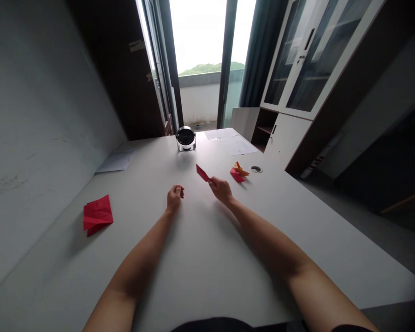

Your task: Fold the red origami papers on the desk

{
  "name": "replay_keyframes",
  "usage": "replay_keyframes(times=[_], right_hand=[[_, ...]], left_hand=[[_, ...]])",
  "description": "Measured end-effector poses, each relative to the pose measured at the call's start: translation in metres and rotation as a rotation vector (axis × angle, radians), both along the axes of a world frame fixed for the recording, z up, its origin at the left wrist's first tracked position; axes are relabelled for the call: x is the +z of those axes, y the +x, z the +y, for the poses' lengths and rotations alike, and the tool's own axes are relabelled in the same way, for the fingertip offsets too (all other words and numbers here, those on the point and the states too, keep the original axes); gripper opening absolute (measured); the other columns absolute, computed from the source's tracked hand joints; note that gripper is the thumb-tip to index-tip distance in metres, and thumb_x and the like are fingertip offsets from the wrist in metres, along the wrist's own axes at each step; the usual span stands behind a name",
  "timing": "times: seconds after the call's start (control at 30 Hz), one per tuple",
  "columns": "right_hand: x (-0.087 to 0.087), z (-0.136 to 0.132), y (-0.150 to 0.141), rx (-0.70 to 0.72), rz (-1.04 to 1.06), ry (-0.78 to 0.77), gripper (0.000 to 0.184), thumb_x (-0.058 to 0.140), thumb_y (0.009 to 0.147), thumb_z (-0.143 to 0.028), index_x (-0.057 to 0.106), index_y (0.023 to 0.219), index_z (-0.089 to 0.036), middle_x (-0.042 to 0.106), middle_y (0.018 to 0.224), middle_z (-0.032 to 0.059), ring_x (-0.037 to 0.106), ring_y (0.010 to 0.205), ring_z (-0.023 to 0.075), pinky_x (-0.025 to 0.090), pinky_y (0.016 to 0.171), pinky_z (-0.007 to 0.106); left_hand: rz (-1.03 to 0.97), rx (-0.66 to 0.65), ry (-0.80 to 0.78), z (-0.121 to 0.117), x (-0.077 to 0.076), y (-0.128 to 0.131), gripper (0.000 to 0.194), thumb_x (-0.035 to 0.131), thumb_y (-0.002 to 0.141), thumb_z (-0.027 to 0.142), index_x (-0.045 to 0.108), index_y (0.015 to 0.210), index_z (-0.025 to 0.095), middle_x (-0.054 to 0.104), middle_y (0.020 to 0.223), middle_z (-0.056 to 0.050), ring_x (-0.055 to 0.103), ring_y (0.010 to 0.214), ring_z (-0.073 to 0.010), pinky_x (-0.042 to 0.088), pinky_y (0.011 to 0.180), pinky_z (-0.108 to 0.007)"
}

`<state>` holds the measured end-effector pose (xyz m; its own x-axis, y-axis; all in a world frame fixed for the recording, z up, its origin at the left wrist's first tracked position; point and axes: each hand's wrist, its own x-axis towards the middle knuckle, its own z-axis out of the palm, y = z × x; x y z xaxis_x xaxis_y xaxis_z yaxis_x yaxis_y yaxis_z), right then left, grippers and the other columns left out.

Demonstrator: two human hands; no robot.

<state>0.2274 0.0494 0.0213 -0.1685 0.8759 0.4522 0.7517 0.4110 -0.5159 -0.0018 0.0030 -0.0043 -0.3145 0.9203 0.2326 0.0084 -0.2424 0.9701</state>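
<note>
Over the middle of the white table (207,258), my right hand (221,189) pinches a red folded paper (202,172) by its near end. The paper sticks out up and to the left, clear of the tabletop. My left hand (175,197) is curled into a loose fist to the left of it, with nothing seen in the fingers. To the right of my right hand lie a red folded paper piece (236,175) and an orange folded paper piece (241,169), touching each other. A larger creased red paper (98,214) rests far left.
A round black device on a silver stand (186,138) is at the table's far side. White paper sheets (240,145) lie at the back right, another sheet (115,161) by the left wall. A round cable hole (256,169) is near the right edge. Cabinets (293,133) stand beyond.
</note>
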Motion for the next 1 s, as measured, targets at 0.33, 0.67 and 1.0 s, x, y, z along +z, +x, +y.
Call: replay_keyframes(times=[0.33, 0.67, 1.0], right_hand=[[-0.009, 0.040, 0.067, -0.484, -0.075, -0.176, 0.033, 0.051, 0.091, -0.040, 0.073, 0.099, -0.018, 0.069, 0.086, 0.0165, 0.064, 0.081, 0.0268, 0.045, 0.073, 0.036], [-0.006, 0.040, 0.067, -0.575, 0.009, -0.107, 0.027, 0.052, 0.088, -0.039, 0.069, 0.086, -0.017, 0.068, 0.078, 0.0127, 0.059, 0.070, 0.0222, 0.040, 0.067, 0.032], [0.000, 0.009, 0.027, -0.147, 0.073, 0.083, 0.023, 0.050, 0.088, -0.033, 0.057, 0.071, -0.019, 0.057, 0.060, 0.0026, 0.046, 0.056, 0.0156, 0.029, 0.058, 0.027]], left_hand=[[0.020, -0.020, -0.023, -0.001, 0.002, 0.001, 0.025, 0.050, 0.087, 0.036, 0.060, 0.075, 0.017, 0.053, 0.060, 0.001, 0.050, 0.052, -0.0109, 0.041, 0.052, -0.023], [0.052, -0.021, -0.030, 0.001, 0.001, -0.001, 0.024, 0.050, 0.085, 0.037, 0.060, 0.075, 0.017, 0.054, 0.059, 0.001, 0.051, 0.053, -0.0117, 0.042, 0.054, -0.023], [0.582, 0.605, -0.160, 0.003, 0.043, -0.121, 0.027, 0.045, 0.086, 0.034, 0.067, 0.086, 0.019, 0.070, 0.086, -0.006, 0.063, 0.081, -0.0207, 0.046, 0.077, -0.031]])
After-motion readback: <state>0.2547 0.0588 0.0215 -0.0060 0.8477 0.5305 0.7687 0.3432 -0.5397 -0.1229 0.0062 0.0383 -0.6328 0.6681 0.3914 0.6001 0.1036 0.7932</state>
